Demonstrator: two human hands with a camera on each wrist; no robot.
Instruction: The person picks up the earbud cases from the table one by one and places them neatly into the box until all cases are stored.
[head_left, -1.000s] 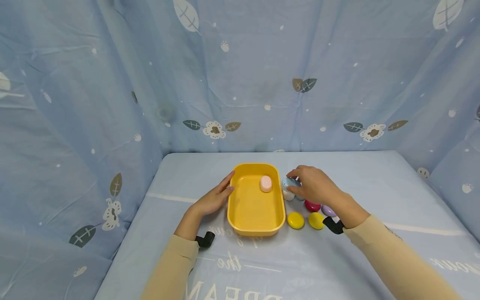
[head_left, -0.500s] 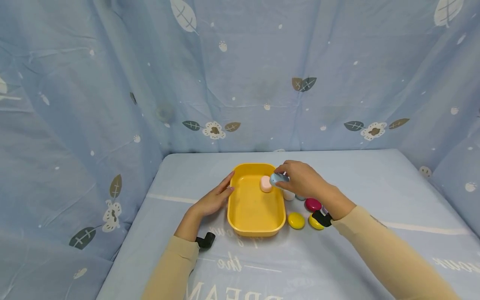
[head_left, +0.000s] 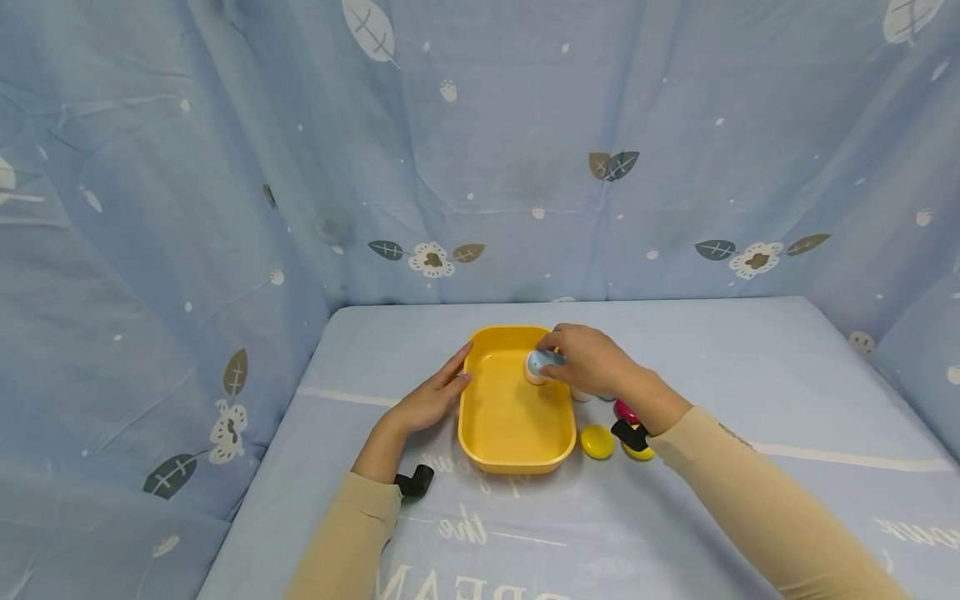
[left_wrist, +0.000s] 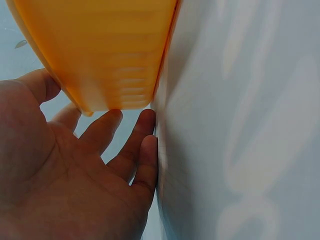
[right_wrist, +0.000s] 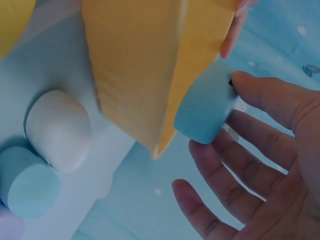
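Observation:
My right hand pinches a light blue, smooth rounded piece between thumb and fingers. In the head view this piece is over the back right part of a yellow tray, inside the rim. A pale pink rounded piece lies in the tray, mostly hidden behind the blue one. At the tray's left side, my left hand touches the wall and rim with extended fingers. The left wrist view shows its thumb at the rim and its other fingertips along the tray's outer wall, the palm apart from it.
Right of the tray lie two yellow rounded pieces, one nearer and one partly behind the right wrist. A red piece is partly covered by the arm. White and blue-green pieces stand beside the tray.
My right hand has carried the light blue piece left, from beside the tray across its right rim to over the pink piece. The left hand has stayed at the tray.

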